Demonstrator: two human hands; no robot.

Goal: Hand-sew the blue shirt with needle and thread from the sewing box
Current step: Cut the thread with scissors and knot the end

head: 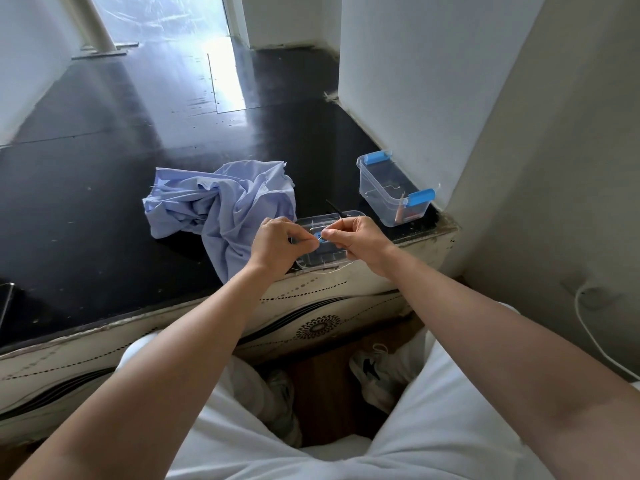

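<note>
The light blue shirt lies crumpled on the black tabletop, one part hanging over the front edge. Just right of it my left hand and my right hand meet above a clear compartment tray. Both pinch at a small blue piece between the fingertips; what it is I cannot tell. A thin white thread trails below the hands along the tray's front. No needle is clear enough to make out.
The clear sewing box with blue latches stands open at the back right against the white wall, an orange item inside. A thin dark tool lies behind the tray. The table's front edge runs just under my wrists.
</note>
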